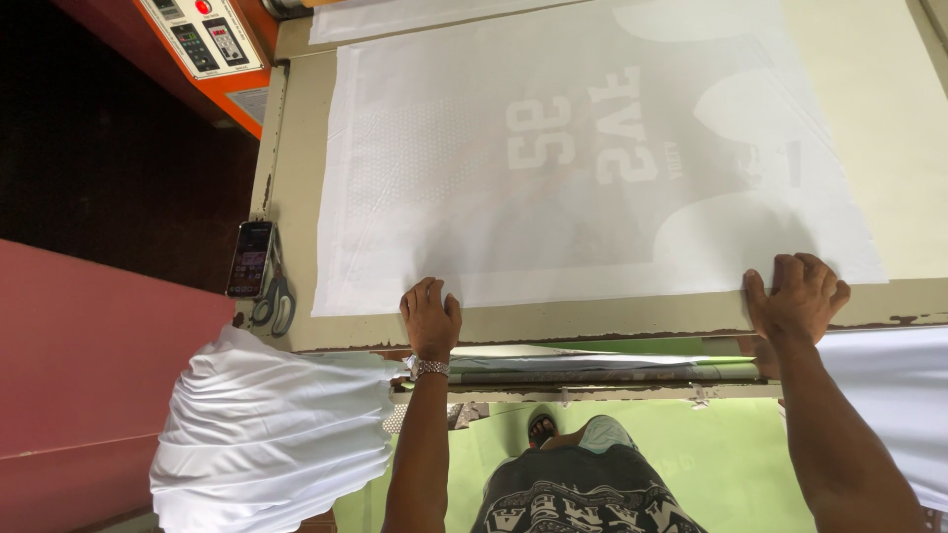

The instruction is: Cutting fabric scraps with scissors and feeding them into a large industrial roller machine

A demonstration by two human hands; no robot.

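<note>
A large white sheet [592, 148] with a faint jersey-shaped print lies flat on a beige press table [296, 197]. My left hand [431, 318], with a metal watch at the wrist, rests palm down on the sheet's near edge toward its left corner. My right hand [796, 294] presses on the near right corner of the sheet, fingers curled over the table's front edge. Neither hand lifts anything.
A phone [250, 258] and scissors [276, 296] lie at the table's left edge. An orange control panel [202, 39] stands at the far left. White fabric [267, 434] is bunched below left, more white fabric [889, 395] hangs at right. Light green sheets [711, 444] lie under the table.
</note>
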